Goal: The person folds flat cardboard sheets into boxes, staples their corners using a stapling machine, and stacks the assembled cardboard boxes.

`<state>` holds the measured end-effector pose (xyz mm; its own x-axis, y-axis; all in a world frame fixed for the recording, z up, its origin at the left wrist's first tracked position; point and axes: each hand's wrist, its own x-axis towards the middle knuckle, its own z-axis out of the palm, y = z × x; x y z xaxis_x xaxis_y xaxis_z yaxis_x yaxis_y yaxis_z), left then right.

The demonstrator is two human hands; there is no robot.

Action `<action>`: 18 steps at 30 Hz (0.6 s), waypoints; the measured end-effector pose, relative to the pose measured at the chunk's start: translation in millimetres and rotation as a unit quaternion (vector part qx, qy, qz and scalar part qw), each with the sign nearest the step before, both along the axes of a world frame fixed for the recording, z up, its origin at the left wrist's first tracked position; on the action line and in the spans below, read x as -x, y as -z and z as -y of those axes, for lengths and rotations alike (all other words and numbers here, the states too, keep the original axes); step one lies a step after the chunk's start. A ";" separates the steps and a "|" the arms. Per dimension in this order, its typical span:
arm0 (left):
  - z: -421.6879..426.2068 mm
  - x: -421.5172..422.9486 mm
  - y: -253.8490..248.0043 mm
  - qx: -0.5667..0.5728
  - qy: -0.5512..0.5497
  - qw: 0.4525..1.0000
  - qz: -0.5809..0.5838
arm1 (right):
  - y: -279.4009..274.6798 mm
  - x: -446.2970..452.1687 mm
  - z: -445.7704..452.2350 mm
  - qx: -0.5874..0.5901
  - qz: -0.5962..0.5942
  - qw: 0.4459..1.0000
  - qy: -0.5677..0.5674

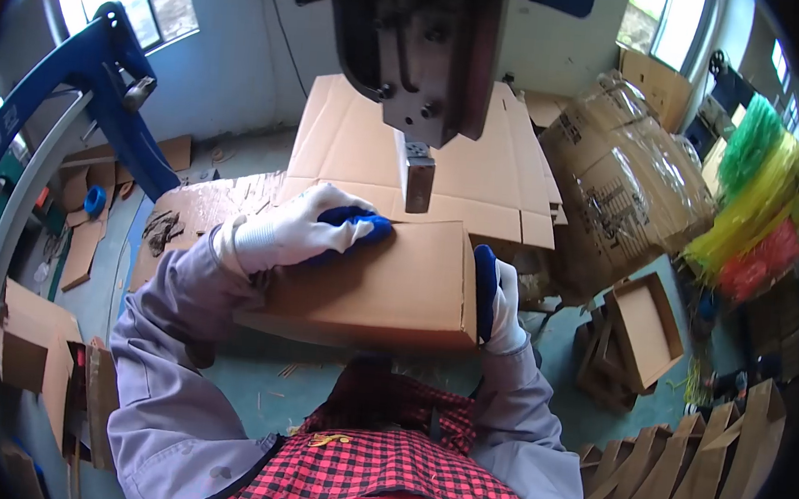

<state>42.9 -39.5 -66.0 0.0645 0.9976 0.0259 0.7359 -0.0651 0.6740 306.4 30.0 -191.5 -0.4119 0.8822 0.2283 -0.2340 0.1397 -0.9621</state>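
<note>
A brown cardboard box is tilted in front of my body, held between both hands. My left hand, in a white glove with a blue palm, grips its far left edge with the fingers curled. Against the box's right end presses my right hand, gloved the same way; its fingertips are partly hidden behind the box. Just beyond the far edge hangs the narrow metal arm of a dark machine head. The box's underside is hidden.
Flat cardboard sheets are stacked behind the machine arm. Plastic-wrapped cartons stand at right, near an open cardboard tray and coloured plastic strands. A blue machine frame rises at left. Cardboard pieces lie lower left.
</note>
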 end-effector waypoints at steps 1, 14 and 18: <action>1.4 0.9 -8.8 0.019 0.002 1.000 -0.002 | -1.8 4.4 -0.3 -0.006 -0.010 1.000 -0.002; -33.9 9.9 -62.4 0.025 -0.026 0.999 -0.033 | -0.3 50.7 -23.6 -0.074 -0.075 0.993 0.060; -40.1 12.9 -65.0 0.027 -0.041 0.998 -0.042 | -6.2 50.4 -29.9 -0.139 -0.051 0.987 0.057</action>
